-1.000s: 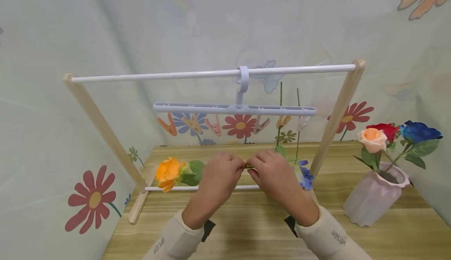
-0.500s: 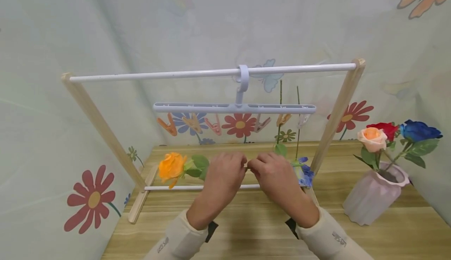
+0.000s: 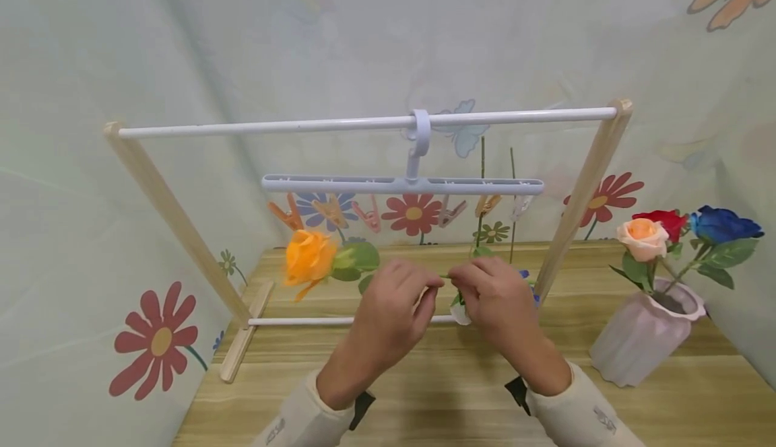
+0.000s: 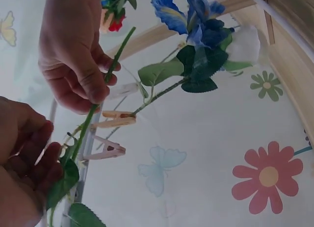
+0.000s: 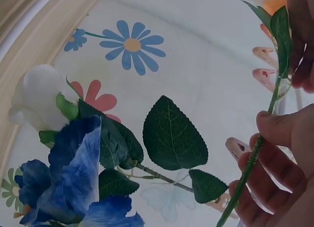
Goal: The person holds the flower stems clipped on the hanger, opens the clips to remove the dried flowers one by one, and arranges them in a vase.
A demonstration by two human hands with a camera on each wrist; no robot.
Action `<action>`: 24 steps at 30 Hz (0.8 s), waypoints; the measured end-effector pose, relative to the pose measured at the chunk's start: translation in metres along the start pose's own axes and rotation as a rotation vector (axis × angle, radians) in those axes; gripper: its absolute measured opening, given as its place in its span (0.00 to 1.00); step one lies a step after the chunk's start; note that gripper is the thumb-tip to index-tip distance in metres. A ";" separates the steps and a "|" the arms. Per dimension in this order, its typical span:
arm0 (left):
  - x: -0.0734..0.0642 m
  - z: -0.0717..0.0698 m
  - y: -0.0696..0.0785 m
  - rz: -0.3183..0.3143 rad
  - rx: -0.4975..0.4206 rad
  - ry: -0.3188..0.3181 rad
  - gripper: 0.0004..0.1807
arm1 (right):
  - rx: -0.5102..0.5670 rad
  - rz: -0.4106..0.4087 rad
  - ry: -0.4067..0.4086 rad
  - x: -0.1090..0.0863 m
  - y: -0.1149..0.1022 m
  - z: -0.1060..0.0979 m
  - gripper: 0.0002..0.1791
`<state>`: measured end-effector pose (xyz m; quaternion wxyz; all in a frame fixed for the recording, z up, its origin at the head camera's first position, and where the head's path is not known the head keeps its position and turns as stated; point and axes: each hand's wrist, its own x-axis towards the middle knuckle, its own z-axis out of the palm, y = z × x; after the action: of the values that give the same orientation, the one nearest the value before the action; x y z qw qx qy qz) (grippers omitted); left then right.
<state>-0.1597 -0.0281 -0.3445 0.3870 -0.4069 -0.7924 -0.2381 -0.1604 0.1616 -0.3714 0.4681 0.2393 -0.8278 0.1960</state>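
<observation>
An artificial orange rose (image 3: 310,257) lies level in front of the hanger, its leafy green stem (image 4: 85,129) running right to my hands. My right hand (image 3: 498,299) pinches that stem (image 5: 252,156) near its end, thumb against the fingers. My left hand (image 3: 397,302) is beside the stem, thumb and fingers parted and loosely bent; whether a fingertip touches the stem is hard to tell. Behind my right hand hang a white rose (image 5: 43,97) and a blue flower (image 5: 73,173), heads down, with stems caught in clips of the pale hanger (image 3: 339,186).
The hanger hooks over the white top rail (image 3: 273,126) of a wooden-legged rack (image 3: 176,221). Several clips, such as an orange clip (image 3: 286,213), hang below it. At right, a pale pink vase (image 3: 636,339) holds red, peach and blue roses on the wooden table (image 3: 436,393).
The orange rose has risen and shifted right. My left thumb has moved apart from its fingers, and my right hand has moved slightly right. The white rose now shows beside it.
</observation>
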 end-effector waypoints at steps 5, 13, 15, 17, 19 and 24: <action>-0.002 0.001 0.005 0.055 -0.076 0.040 0.06 | 0.022 0.035 0.058 0.000 0.005 -0.008 0.11; -0.004 0.012 -0.002 -0.129 -0.131 -0.102 0.06 | 0.037 0.203 0.115 -0.004 0.018 -0.029 0.10; -0.004 0.018 -0.006 -0.224 -0.170 -0.162 0.06 | 0.046 0.254 0.130 -0.004 0.022 -0.037 0.09; -0.003 0.023 -0.010 -0.304 -0.209 -0.210 0.07 | 0.062 0.310 0.158 -0.005 0.027 -0.047 0.09; -0.001 0.030 -0.014 -0.368 -0.253 -0.241 0.08 | 0.070 0.363 0.195 -0.006 0.033 -0.057 0.09; 0.009 0.048 -0.025 -0.459 -0.361 -0.251 0.09 | 0.080 0.491 0.296 -0.007 0.046 -0.081 0.11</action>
<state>-0.2043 -0.0045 -0.3672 0.1441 -0.3055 -0.8501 -0.4039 -0.1283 0.2445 -0.3431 0.5128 0.0188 -0.7751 0.3686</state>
